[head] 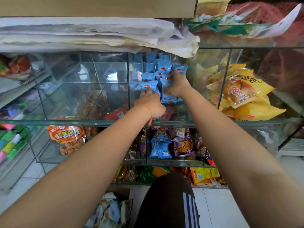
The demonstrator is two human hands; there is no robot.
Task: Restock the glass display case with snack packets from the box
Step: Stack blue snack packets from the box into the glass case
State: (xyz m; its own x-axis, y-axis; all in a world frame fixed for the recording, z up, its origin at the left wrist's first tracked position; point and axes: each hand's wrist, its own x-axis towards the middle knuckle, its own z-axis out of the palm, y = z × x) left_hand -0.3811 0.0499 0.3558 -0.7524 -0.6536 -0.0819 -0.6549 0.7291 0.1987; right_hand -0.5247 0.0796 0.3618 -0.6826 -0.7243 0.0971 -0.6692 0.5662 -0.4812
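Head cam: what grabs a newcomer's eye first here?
Two bare arms reach into the middle compartment of the glass display case, the left hand and right hand both on a stack of blue snack packets. To the right sit bright yellow bread bags; the box lies on the floor below.
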